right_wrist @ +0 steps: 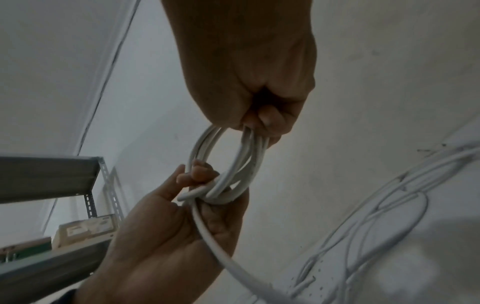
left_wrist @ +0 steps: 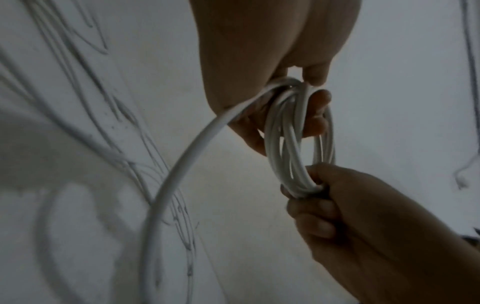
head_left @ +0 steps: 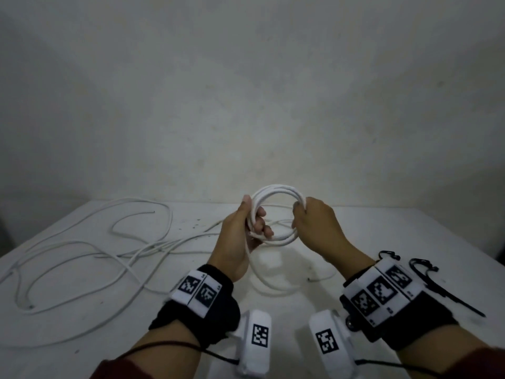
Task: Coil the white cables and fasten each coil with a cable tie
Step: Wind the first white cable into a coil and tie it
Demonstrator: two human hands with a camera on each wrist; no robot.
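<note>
A white cable coil (head_left: pixel 274 193) of several loops is held upright above the white table (head_left: pixel 382 231). My left hand (head_left: pixel 250 224) grips its left side, fingers curled through the ring. My right hand (head_left: pixel 303 214) grips its right side from above. In the left wrist view the coil (left_wrist: pixel 291 152) runs between the left hand (left_wrist: pixel 303 98) and the right hand (left_wrist: pixel 319 197), and a loose tail (left_wrist: pixel 192 148) hangs toward the camera. The right wrist view shows the coil (right_wrist: pixel 233 164), the right hand (right_wrist: pixel 259 121) and the left hand (right_wrist: pixel 205 189). Black cable ties (head_left: pixel 437 285) lie at the right.
Loose white cables (head_left: pixel 82 242) sprawl over the table's left half, and one loop (head_left: pixel 273 280) lies under my hands. A plain wall rises behind the table. A metal shelf (right_wrist: pixel 52 176) with a box appears in the right wrist view.
</note>
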